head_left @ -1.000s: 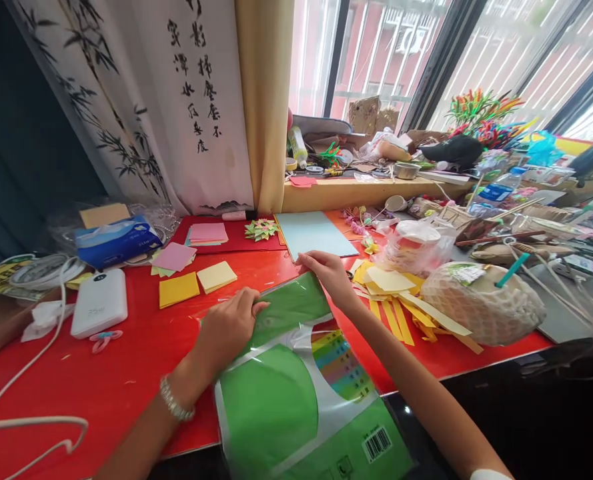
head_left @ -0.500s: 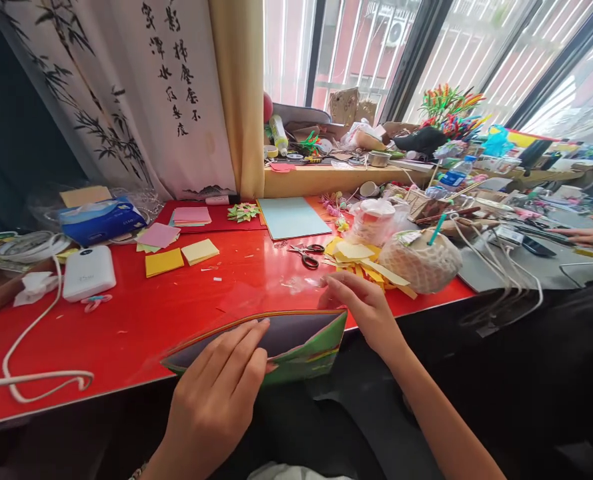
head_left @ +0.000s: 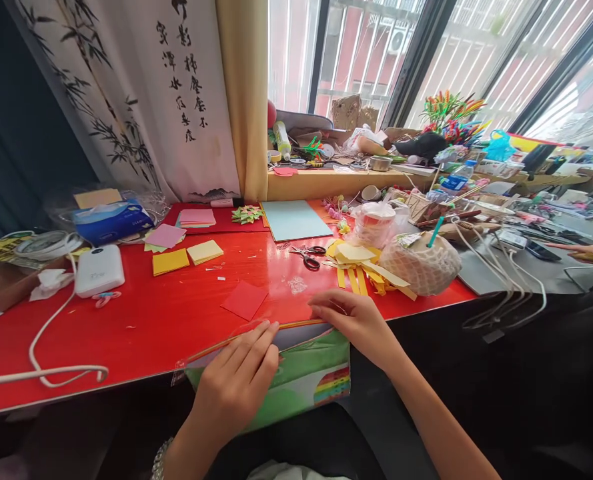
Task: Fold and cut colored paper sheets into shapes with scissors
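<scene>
A green plastic packet of coloured paper (head_left: 303,377), with a rainbow-striped corner, hangs at the table's front edge, its upper mouth partly open. My left hand (head_left: 239,380) grips it, fingers lying over the top edge and thumb hidden. At the packet's upper right corner is my right hand (head_left: 353,323), its fingers curled and fingertips close together; what they pinch, if anything, is too small to make out. Just beyond the packet a red paper square (head_left: 245,300) lies on the red table (head_left: 166,323). Black-handled scissors (head_left: 310,259) rest farther back.
Yellow paper strips (head_left: 359,277) and a netted, coconut-like object with a straw (head_left: 420,263) are at right. Sticky-note stacks (head_left: 170,262), a power bank (head_left: 100,270) and a white cable (head_left: 39,353) lie left. A light blue sheet (head_left: 296,220) is behind. Another person's hand (head_left: 583,252) shows far right.
The packet has tipped so more of its green front shows and its mouth looks narrower. My right hand has shifted slightly left and down. The red square has come into clear view.
</scene>
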`<state>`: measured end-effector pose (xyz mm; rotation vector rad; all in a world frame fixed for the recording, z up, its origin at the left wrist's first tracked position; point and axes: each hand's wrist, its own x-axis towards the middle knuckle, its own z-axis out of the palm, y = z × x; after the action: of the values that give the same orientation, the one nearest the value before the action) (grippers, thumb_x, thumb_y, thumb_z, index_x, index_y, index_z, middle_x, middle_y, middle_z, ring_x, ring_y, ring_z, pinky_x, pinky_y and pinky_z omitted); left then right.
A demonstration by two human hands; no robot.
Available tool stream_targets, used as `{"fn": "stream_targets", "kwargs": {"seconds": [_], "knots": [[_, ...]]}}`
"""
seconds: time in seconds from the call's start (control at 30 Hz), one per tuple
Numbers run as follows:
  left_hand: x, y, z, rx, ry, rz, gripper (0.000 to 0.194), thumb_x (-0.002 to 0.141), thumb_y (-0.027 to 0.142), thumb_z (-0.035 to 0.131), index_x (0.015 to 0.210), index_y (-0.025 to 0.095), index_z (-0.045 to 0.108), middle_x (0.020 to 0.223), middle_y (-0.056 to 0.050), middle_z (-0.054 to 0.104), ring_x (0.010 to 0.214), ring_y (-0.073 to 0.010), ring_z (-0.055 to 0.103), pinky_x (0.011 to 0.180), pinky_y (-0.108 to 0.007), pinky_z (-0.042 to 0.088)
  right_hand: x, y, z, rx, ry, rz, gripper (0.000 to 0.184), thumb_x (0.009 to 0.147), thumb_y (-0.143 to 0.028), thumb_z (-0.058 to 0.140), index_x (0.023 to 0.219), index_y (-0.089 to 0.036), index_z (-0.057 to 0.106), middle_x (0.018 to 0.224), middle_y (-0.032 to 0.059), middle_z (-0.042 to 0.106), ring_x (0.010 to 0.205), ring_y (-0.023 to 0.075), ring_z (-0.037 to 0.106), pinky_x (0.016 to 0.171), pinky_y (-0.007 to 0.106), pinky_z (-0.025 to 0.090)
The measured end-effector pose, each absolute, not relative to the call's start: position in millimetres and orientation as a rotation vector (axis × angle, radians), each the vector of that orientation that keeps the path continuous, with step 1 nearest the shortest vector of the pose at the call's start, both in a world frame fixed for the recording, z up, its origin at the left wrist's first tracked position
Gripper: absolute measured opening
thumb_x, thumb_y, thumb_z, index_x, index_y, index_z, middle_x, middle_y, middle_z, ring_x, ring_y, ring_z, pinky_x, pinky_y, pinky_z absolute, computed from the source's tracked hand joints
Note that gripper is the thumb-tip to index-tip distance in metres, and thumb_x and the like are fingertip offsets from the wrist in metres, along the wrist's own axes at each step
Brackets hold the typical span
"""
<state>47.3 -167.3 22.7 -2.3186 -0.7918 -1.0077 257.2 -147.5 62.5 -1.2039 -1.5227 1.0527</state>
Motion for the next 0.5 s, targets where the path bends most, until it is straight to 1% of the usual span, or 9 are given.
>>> {"fn": "stream_targets", "kwargs": {"seconds": [0.13,0.3,0.4,0.5], "knots": [[43.8,-163.7,19.5,-2.312,-0.731,-1.053,0.007,0.079,0.009,0.058,0.086,0.011,0.061,0.106,-0.011,0.067,0.101,-0.0209,0.061,0.085,-0.032,0.049,255.8,-139.5,58.5,-1.195,-1.468,1.086,0.017,0.078,-0.032,0.061,0.081,-0.016,0.066,0.070,0.0026,0.066,0.069,0.0151,0.062,0.063,0.025,0.048],[36.3,-156.6,26.5,-2.303,-0.592,-1.121,0.008,0.074,0.005,0.063,0.080,0.009,0.060,0.100,-0.015,0.069,0.104,-0.0230,0.060,0.086,-0.034,0.050,250.1,-129.9,61.0,-1.128,-1.328,1.130,0.015,0.075,-0.032,0.066,0.081,-0.019,0.069,0.067,0.0014,0.067,0.067,0.0147,0.064,0.062,0.024,0.051],[30.6,-159.8,37.6,-2.280,-0.556,-1.104,0.011,0.072,0.003,0.064,0.081,0.010,0.061,0.096,-0.012,0.070,0.106,-0.0217,0.059,0.089,-0.033,0.049,247.1,-136.3,67.6,-1.079,-1.273,1.093,0.010,0.075,-0.029,0.067,0.081,-0.021,0.069,0.066,0.0009,0.066,0.064,0.0145,0.064,0.059,0.023,0.052],[26.7,-168.7,50.3,-2.285,-0.556,-1.050,0.010,0.078,0.007,0.058,0.082,0.015,0.063,0.100,-0.005,0.070,0.109,-0.0182,0.057,0.094,-0.029,0.047,247.2,-155.0,78.8,-1.065,-1.247,1.044,0.009,0.076,-0.026,0.066,0.083,-0.024,0.070,0.065,0.0018,0.066,0.058,0.0147,0.063,0.053,0.024,0.052]]}}
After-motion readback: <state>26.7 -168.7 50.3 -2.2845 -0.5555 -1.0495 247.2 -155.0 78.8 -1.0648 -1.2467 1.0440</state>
